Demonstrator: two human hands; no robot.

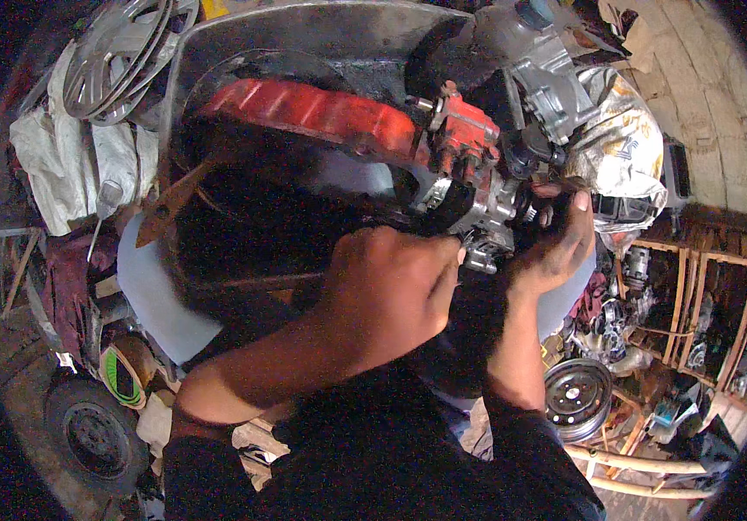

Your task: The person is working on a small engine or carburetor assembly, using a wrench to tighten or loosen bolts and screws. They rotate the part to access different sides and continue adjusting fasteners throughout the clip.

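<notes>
A silver metal engine part (488, 213) with several round stubs, pump-like in shape, is between my hands over the right end of a dark metal tray. My left hand (395, 282) is closed at its lower left side, the thumb along the metal and the other fingers hidden. On the right, my right hand (560, 239) is curled with its fingertips at the dark, ridged round end of the same part. Just beyond it stands a red metal fitting (469, 130). Left of that lies a long red ribbed piece (313, 113).
The grey tray wall (295, 24) curves along the far side. Behind my right hand are a grey metal housing (556, 87) and a white printed sack (621, 139). Wheel covers (117, 65) lie far left. A tyre (95, 434) and a black wheel rim (578, 395) are below.
</notes>
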